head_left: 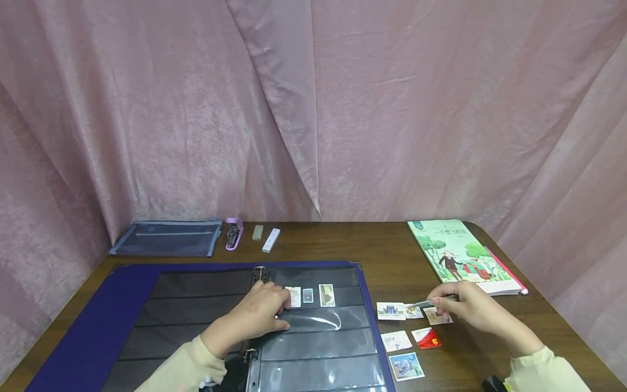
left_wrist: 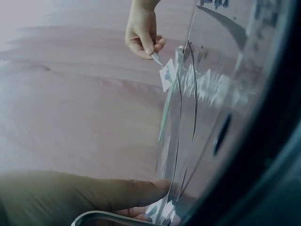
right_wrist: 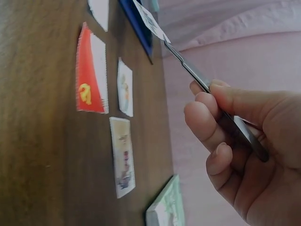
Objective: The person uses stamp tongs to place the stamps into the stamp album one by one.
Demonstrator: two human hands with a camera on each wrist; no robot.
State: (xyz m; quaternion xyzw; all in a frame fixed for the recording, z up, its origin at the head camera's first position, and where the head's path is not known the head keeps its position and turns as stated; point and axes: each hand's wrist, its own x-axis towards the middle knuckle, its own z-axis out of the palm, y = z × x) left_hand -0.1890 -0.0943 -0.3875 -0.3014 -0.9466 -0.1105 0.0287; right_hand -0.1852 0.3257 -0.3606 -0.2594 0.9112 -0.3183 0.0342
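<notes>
Pale left sleeve (head_left: 183,366) sits nearest us, left hand (head_left: 256,314) at the album (head_left: 320,344), can't tell if it's gripping; right hand (head_left: 472,306) pinches tweezers (right_wrist: 193,71) holding a stamp (head_left: 391,311).

From where I stand, a pale pink curtain (head_left: 416,136) with a crushed, velvety sheen fills the whole far side and wraps round to the left and right. Near the middle, an overlapping flap (head_left: 294,98) narrows downward to a point just by the far edge of the tabletop (head_left: 343,242), which is dark brown with visible wood grain and a rounded far right corner. Soft light falls fairly evenly, with darker folds low on the left.
</notes>
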